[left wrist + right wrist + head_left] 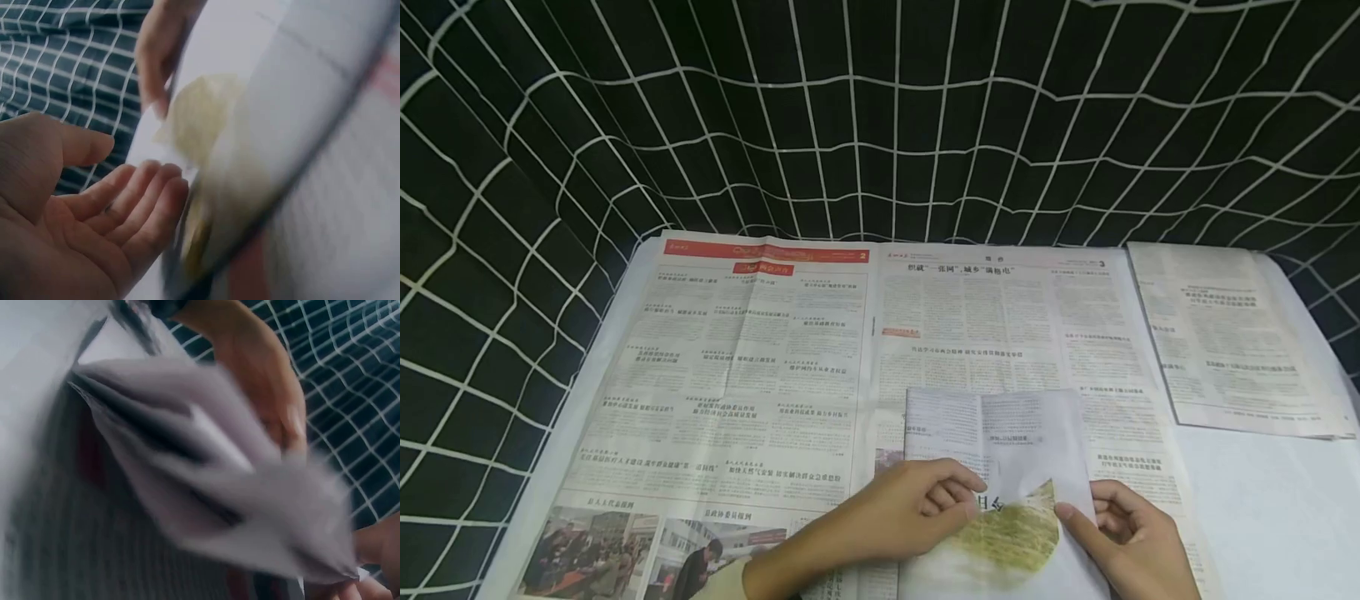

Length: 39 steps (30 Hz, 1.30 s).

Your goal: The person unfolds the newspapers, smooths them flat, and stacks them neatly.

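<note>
The right hand (1138,537) is pinching the right edge of a folded paper (1037,450), its thumb lying on top; the right wrist view is showing the layers gaping, with some blur. The left hand (917,508) is hovering over the left part of that paper, its fingers (147,206) bending loosely side by side, holding nothing, the thumb standing apart. Whether it is touching the paper, I cannot tell.

The folded paper is sitting over the near part of a newspaper's (962,317) right page, showing a yellow-green patch (1015,542) between the hands. The newspaper is lying spread on a white desk (1262,508), its left page carrying a red banner (700,250) along the top and photos (591,550) at the near end. Another paper (1232,342) is resting at the desk's far right. Behind, a black cloth (880,108) with white grid lines is hanging.
</note>
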Available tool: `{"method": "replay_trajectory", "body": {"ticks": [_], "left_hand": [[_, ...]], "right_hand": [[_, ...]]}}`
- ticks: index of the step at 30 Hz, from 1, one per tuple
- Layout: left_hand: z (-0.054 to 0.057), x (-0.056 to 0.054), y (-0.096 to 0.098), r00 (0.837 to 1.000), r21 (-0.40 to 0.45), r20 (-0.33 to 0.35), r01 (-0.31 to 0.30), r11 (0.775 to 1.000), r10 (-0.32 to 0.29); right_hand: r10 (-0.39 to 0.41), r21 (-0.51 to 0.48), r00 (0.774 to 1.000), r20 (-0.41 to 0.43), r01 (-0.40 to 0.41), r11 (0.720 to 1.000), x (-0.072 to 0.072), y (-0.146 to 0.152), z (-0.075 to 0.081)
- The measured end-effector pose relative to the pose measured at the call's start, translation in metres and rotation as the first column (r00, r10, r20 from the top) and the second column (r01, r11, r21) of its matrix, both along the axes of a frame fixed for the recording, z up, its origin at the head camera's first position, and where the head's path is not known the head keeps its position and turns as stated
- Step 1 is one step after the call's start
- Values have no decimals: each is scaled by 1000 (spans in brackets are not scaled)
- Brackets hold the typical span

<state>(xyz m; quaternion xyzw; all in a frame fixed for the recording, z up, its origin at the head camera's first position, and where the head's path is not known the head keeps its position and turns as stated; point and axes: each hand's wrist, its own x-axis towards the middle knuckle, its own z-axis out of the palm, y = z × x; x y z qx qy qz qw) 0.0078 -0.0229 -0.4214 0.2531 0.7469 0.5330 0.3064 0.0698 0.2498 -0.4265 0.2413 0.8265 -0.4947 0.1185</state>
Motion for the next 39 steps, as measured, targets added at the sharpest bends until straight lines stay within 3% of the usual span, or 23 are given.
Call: {"method": "replay_trajectory", "body": {"ticks": [6, 12, 17, 22, 27, 31, 39], "left_hand": [[0, 5, 15, 996, 56, 81, 43, 998, -47], [-1, 7, 20, 991, 60, 127, 31, 998, -39], [2, 8, 21, 992, 27, 124, 6, 1000, -9], [4, 9, 19, 991, 8, 132, -25, 1000, 23], [4, 9, 18, 986, 1, 158, -63, 998, 62], [3, 9, 17, 982, -1, 169, -84, 996, 84], [1, 10, 18, 972, 5, 208, -114, 993, 110]], "right_hand": [[-54, 7, 995, -78, 55, 998, 3, -18, -5], [-104, -83, 988, -115, 95, 992, 8, -28, -8], [-90, -276, 988, -129, 52, 960, 14, -34, -12], [-37, -394, 983, -178, -37, 918, 17, -36, -21], [52, -435, 979, -196, -135, 890, 18, -35, -24], [86, -459, 981, -176, -160, 874, 17, -37, -24], [57, -437, 966, -252, -166, 884, 15, -45, -26]]}}
